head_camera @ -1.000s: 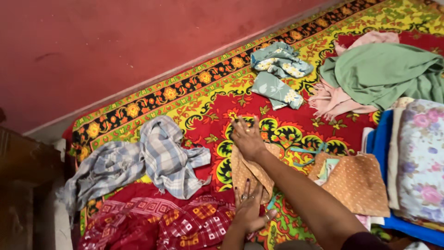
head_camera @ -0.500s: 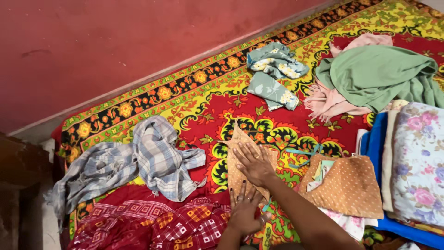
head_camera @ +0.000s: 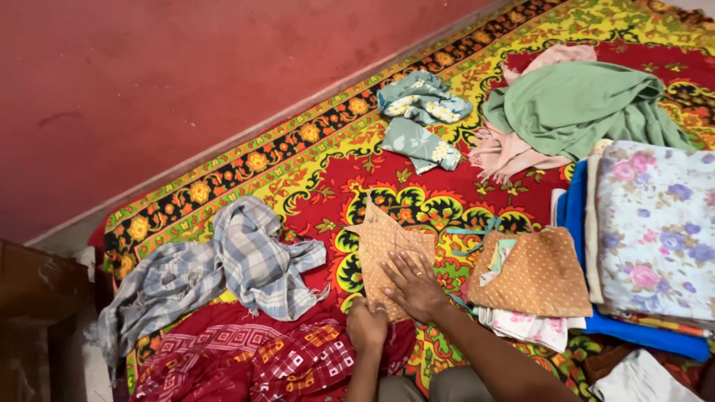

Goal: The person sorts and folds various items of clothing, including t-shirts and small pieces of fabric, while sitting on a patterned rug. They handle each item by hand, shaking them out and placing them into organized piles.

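Far left: grey checked cloth (head_camera: 223,272), crumpled on the patterned bedspread (head_camera: 246,167). Below it: red patterned cloth (head_camera: 275,361), bunched. Centre: orange dotted cloth (head_camera: 383,242), flat on the bedspread. Left hand (head_camera: 367,325) clenched on its near edge; right hand (head_camera: 413,283) released, palm pressed flat on the same cloth. Behind centre: pale blue flowered cloth (head_camera: 421,119), loose. Right of centre: second orange dotted piece (head_camera: 540,272), folded. Upper right: green cloth (head_camera: 581,104) over a pink one (head_camera: 506,152). Far right: folded stack (head_camera: 648,231), flowered on top.
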